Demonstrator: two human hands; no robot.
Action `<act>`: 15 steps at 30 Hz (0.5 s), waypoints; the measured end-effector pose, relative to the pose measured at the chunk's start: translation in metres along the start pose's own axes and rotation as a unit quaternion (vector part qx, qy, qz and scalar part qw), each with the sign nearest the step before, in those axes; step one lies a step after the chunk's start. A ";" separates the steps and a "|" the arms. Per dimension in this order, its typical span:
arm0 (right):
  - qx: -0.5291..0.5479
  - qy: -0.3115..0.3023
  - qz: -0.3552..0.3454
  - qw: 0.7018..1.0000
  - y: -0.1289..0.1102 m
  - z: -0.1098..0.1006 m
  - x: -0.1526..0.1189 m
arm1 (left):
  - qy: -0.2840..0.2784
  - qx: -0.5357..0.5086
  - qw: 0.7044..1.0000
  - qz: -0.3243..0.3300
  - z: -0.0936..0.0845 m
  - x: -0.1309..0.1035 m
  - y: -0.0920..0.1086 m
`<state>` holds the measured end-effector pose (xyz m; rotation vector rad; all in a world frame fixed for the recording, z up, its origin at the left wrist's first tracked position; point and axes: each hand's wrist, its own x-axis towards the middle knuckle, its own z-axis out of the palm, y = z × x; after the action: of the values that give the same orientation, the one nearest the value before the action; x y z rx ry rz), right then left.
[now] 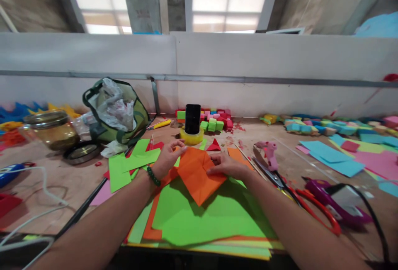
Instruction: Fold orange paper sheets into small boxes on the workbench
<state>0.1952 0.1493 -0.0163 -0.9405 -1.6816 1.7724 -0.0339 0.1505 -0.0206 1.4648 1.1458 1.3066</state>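
Note:
A folded sheet of orange paper (199, 176) is held between my two hands, one corner pointing down toward me. My left hand (169, 158), with a green bead bracelet above it, pinches the paper's upper left edge. At the right edge my right hand (226, 165) grips it, fingers lying on the folded layer and the thumb in front. Under the orange paper lies a stack of coloured sheets with green paper (211, 224) on top.
Scissors (306, 199), a pink glue gun (271, 154) and a purple glue gun (336, 201) lie to the right. A phone (192, 119) stands upright in a yellow tape roll (191, 137). Left are green strips (120, 174), a bag (137, 108), a glass jar (52, 131) and a white cable (46, 187).

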 end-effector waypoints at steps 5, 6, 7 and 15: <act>0.075 0.141 0.020 0.987 0.004 -0.006 0.008 | 0.054 -0.127 0.989 -0.043 0.003 0.001 0.001; 0.081 0.168 0.011 0.982 0.007 -0.007 0.011 | 0.052 -0.165 0.983 -0.052 0.006 -0.001 0.001; 0.083 0.189 0.001 0.978 0.010 -0.008 0.014 | 0.038 -0.201 0.976 -0.070 0.009 -0.003 0.001; 0.074 0.257 -0.060 0.962 0.018 0.011 0.019 | -0.162 -0.232 0.935 -0.215 0.016 -0.014 0.001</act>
<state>0.1764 0.1554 -0.0366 -1.0912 -1.2301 1.3946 -0.0183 0.1362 -0.0242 0.9620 0.8060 0.9044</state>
